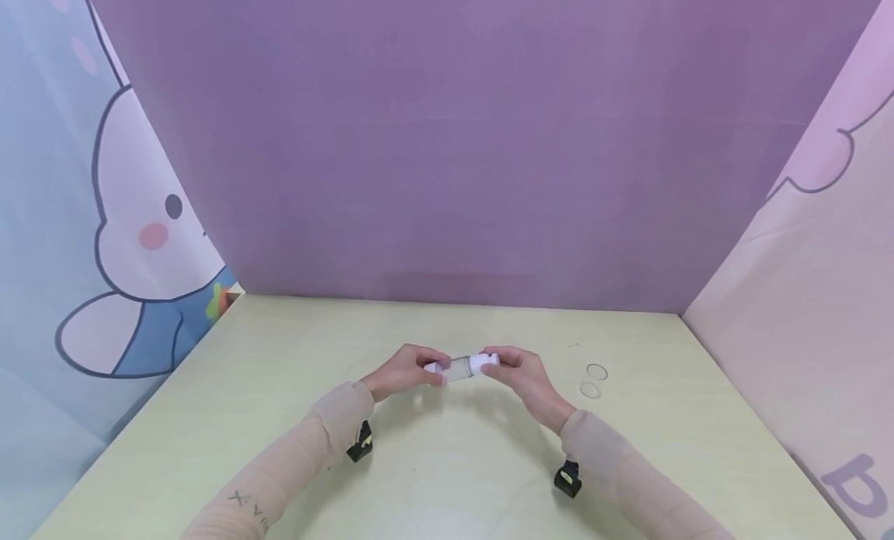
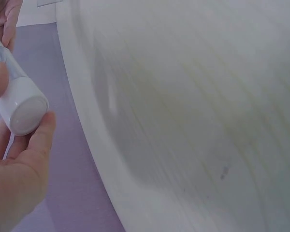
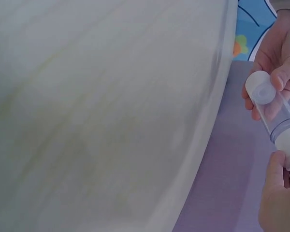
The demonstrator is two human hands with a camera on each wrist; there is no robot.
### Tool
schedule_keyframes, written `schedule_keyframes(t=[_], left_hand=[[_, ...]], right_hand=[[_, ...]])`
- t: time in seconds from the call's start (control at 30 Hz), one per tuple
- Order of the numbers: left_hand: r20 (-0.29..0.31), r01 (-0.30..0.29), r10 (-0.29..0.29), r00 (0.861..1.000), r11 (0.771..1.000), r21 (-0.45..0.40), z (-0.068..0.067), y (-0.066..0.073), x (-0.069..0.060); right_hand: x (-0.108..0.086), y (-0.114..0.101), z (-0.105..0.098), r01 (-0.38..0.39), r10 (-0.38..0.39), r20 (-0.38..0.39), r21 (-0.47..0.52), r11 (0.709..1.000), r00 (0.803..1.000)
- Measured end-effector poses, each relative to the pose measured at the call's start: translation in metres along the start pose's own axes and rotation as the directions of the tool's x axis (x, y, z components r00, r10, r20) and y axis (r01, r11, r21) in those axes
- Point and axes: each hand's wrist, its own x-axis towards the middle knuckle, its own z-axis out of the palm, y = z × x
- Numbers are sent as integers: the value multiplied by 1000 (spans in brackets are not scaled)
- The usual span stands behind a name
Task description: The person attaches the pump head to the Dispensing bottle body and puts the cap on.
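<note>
A clear cylindrical bottle (image 1: 457,368) with white ends is held level above the table between both hands. My left hand (image 1: 408,370) grips its white base (image 2: 26,108), thumb on one side and fingers on the other. At the opposite end, my right hand (image 1: 525,377) pinches the white top part (image 3: 288,141). Dark and clear bands circle the bottle where the clear body (image 3: 279,113) meets that white top. In the right wrist view a round white piece shows inside the clear wall near the base.
Two thin rings, one dark (image 1: 597,372) and one pale (image 1: 590,390), lie on the pale table (image 1: 447,478) right of the right hand. A purple panel (image 1: 447,152) stands behind the table, with printed cloths (image 1: 42,214) at the sides.
</note>
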Motion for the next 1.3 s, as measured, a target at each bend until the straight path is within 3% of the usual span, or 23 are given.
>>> schedule_keyframes(t=[0.67, 1.3], left_hand=[[-21, 18, -18, 1000, 1000, -2, 2, 2, -2], [-3, 38, -38, 999, 999, 18, 1, 3, 1]], right_hand=[[0, 2, 0, -15, 15, -15, -7, 1000, 1000], [-1, -6, -3, 15, -16, 53, 19, 1000, 998]])
